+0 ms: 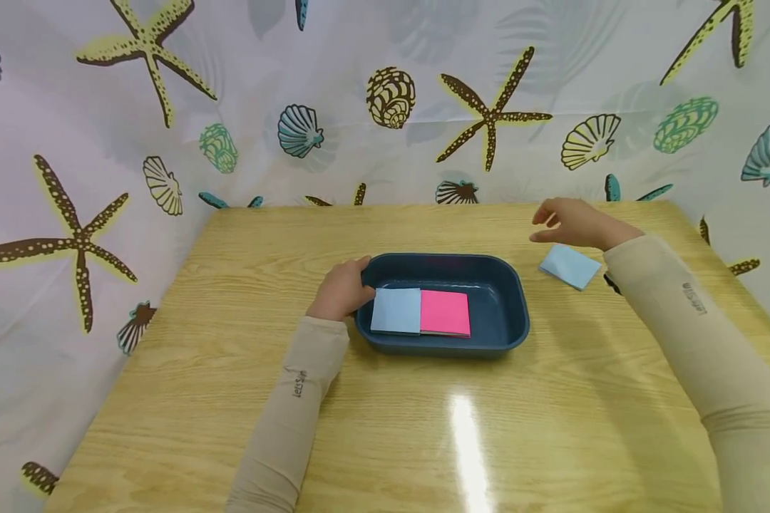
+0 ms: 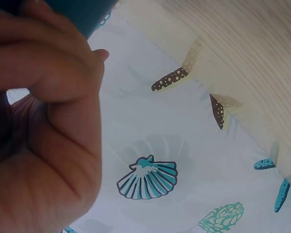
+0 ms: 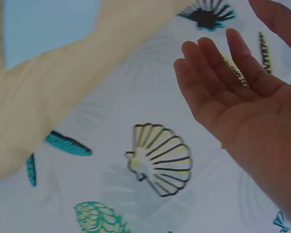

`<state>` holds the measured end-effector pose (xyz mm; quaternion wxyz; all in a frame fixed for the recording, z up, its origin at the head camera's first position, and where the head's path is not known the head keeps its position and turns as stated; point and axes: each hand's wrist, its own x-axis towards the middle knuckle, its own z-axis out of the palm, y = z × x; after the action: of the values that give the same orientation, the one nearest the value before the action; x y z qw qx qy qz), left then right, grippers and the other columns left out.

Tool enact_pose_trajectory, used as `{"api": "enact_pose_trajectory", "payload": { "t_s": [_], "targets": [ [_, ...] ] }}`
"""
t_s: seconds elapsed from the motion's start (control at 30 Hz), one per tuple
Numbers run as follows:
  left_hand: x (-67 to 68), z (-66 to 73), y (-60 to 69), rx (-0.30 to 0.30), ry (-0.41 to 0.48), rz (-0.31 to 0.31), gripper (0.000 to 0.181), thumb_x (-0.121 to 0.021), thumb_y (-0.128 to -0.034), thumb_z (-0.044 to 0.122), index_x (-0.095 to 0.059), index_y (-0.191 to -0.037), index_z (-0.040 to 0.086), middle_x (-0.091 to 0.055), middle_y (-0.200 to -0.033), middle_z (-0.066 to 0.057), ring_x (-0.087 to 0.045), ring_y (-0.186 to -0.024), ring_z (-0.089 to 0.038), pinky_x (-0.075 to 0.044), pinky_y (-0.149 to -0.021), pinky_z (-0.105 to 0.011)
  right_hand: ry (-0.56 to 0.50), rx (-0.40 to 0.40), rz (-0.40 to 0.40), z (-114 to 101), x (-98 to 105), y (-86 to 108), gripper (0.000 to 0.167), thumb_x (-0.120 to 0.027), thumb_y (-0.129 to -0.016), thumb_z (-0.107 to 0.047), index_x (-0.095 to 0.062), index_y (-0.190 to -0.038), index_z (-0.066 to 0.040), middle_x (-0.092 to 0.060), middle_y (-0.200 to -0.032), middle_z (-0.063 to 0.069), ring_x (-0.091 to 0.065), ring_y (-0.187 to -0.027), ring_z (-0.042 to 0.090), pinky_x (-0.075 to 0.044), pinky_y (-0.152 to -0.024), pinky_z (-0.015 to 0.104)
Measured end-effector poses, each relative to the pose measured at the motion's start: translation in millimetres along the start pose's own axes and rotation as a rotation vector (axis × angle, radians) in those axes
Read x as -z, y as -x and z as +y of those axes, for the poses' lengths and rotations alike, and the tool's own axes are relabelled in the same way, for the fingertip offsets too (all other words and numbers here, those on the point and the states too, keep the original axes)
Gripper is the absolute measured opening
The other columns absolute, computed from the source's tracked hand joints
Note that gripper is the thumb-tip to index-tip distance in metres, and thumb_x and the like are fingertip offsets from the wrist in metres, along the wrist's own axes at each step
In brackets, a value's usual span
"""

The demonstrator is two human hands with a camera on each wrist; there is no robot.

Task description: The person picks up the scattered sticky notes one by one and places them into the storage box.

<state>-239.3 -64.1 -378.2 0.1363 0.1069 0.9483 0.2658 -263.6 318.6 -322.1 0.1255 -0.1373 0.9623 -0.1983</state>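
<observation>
A dark blue plastic tub (image 1: 443,345) sits on the wooden table. Inside it, a light blue paper pad (image 1: 396,311) and a pink paper pad (image 1: 445,312) lie side by side in the left and middle part. My left hand (image 1: 341,288) grips the tub's left end, thumb over the rim; the left wrist view shows its fingers (image 2: 63,73) curled. My right hand (image 1: 577,222) hovers above another light blue pad (image 1: 570,266), which lies on the table right of the tub. In the right wrist view the palm (image 3: 262,116) faces the camera, fingers relaxed and holding nothing.
The wooden table (image 1: 231,399) ends at the back against a white cloth (image 1: 346,171) printed with starfish and shells. This cloth also hangs along both sides. A small black thing (image 1: 612,283), partly hidden by the right sleeve, lies beside the loose pad.
</observation>
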Motion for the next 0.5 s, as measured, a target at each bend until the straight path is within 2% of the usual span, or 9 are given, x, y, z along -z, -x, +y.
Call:
{"api": "enact_pose_trajectory", "payload": {
  "t_s": [0.1, 0.2, 0.37, 0.5],
  "targets": [
    [-0.3, -0.1, 0.1, 0.006, 0.002, -0.007, 0.067, -0.061, -0.0872, 0.005, -0.036, -0.149, 0.007, -0.063, -0.12, -0.018, -0.048, -0.045, -0.013, -0.04, -0.045, -0.023, 0.068, -0.076, -0.072, 32, -9, 3.6, 0.053, -0.066, -0.091, -0.023, -0.049, -0.121, 0.016, -0.049, -0.122, 0.037, -0.047, -0.113, 0.052, -0.044, -0.09, 0.058],
    [-0.4, -0.2, 0.1, 0.006, 0.012, -0.009, 0.066, -0.061, -0.0873, 0.005, -0.036, -0.149, 0.006, -0.061, -0.123, -0.018, -0.05, -0.046, -0.014, -0.041, -0.045, -0.023, 0.12, -0.138, -0.146, 51, -16, 7.8, 0.066, -0.069, -0.088, -0.029, -0.045, -0.123, 0.021, -0.046, -0.124, 0.04, -0.044, -0.115, 0.054, -0.041, -0.093, 0.06],
    [-0.4, -0.9, -1.0, -0.006, 0.0, 0.001, 0.066, -0.061, -0.087, 0.005, -0.037, -0.148, 0.005, -0.06, -0.126, -0.018, -0.05, -0.047, -0.013, -0.04, -0.045, -0.022, 0.135, -0.174, -0.177, 62, -24, 9.7, 0.079, -0.072, -0.084, -0.036, -0.041, -0.127, 0.022, -0.041, -0.128, 0.043, -0.039, -0.119, 0.056, -0.037, -0.096, 0.062],
    [-1.1, -1.5, -1.5, -0.013, -0.014, 0.006, 0.066, -0.062, -0.087, 0.006, -0.037, -0.148, 0.005, -0.062, -0.124, -0.018, -0.048, -0.048, -0.013, -0.038, -0.046, -0.022, 0.128, -0.161, -0.164, 64, -32, 7.2, 0.079, -0.073, -0.084, -0.035, -0.04, -0.128, 0.022, -0.04, -0.128, 0.043, -0.038, -0.119, 0.056, -0.037, -0.096, 0.062]
  ]
}}
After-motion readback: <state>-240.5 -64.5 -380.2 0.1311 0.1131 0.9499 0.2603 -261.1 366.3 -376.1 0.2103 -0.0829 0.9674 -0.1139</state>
